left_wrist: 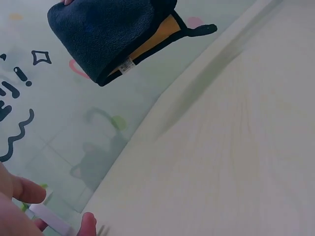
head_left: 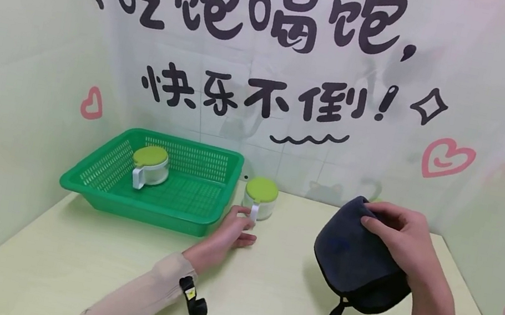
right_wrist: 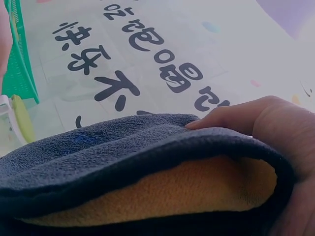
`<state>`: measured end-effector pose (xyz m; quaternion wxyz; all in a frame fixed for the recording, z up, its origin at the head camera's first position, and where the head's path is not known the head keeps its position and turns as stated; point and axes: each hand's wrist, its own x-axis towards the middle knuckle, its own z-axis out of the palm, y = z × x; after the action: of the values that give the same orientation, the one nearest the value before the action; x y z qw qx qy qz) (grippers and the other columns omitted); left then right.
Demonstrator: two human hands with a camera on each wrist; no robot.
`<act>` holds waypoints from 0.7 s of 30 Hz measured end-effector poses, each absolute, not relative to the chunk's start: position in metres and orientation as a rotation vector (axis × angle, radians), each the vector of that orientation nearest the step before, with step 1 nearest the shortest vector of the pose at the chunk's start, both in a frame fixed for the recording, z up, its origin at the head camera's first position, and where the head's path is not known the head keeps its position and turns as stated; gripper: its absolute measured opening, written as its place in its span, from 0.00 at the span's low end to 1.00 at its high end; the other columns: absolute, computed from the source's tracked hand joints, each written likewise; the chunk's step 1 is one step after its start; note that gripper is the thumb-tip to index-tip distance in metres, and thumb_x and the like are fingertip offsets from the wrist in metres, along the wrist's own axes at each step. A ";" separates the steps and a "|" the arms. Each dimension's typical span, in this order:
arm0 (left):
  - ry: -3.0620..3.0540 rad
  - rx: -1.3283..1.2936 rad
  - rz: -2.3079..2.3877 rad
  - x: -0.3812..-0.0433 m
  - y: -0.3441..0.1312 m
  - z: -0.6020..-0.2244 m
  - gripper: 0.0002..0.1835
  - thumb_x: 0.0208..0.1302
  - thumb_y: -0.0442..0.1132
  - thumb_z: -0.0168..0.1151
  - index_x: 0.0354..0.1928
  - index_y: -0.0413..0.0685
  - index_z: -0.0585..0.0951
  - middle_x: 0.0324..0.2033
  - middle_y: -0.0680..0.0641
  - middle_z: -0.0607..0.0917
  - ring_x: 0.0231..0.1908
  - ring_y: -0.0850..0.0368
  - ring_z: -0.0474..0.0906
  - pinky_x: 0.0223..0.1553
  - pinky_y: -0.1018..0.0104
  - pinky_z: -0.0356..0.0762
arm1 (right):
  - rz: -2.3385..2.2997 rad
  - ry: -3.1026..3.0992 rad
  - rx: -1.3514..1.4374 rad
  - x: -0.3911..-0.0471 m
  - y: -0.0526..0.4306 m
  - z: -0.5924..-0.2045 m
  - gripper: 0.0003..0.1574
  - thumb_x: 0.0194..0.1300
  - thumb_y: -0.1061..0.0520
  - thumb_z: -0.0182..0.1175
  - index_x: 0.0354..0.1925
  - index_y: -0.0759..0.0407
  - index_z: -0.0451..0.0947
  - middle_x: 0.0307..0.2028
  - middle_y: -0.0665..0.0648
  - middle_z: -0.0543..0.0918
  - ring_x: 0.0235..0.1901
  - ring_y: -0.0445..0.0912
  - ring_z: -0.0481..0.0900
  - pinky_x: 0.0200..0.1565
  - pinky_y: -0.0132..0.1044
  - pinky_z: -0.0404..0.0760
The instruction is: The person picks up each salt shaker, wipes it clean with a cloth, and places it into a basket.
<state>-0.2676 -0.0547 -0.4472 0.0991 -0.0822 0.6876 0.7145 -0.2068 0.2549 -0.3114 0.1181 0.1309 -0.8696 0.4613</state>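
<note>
My right hand (head_left: 403, 235) pinches a folded dark blue cloth (head_left: 352, 254) by its upper edge, thumb on the near side. The cloth hangs above the table, with an orange inner face (right_wrist: 172, 191), dark edging and a hanging loop (head_left: 335, 314). My left hand (head_left: 231, 232) is at the white handle (head_left: 255, 211) of a clear jar with a green lid (head_left: 262, 188). In the left wrist view, its thumb and fingers are spread on either side of the handle (left_wrist: 49, 219), not closed round it.
Left of that jar, a green plastic basket (head_left: 146, 212) stands on the pale table (head_left: 259, 294). A second green-lidded jar (head_left: 150, 162) with a white handle sits inside it. Behind the table hangs a white cloth backdrop (head_left: 234, 143) with black lettering.
</note>
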 end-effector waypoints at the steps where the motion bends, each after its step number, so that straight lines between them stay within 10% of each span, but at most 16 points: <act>1: 2.027 -0.242 2.124 -0.271 -0.053 -0.448 0.26 0.69 0.37 0.51 0.68 0.47 0.62 0.52 0.33 0.71 0.32 0.55 0.82 0.42 0.62 0.84 | 1.350 -2.544 0.387 -0.207 0.254 -0.312 0.23 0.68 0.52 0.63 0.55 0.64 0.80 0.38 0.30 0.82 0.39 0.30 0.82 0.43 0.20 0.77; 21: 1.958 -0.202 2.127 -0.291 -0.047 -0.454 0.17 0.71 0.47 0.46 0.46 0.42 0.78 0.38 0.42 0.78 0.33 0.57 0.81 0.40 0.65 0.84 | 1.308 -2.608 0.388 -0.209 0.252 -0.314 0.19 0.68 0.51 0.63 0.54 0.58 0.82 0.42 0.40 0.86 0.40 0.33 0.82 0.44 0.23 0.76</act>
<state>-0.2911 -0.0471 -0.4539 0.1217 -0.0692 0.6706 0.7285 -0.2093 0.2518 -0.3136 0.0990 0.1312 -0.8817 0.4422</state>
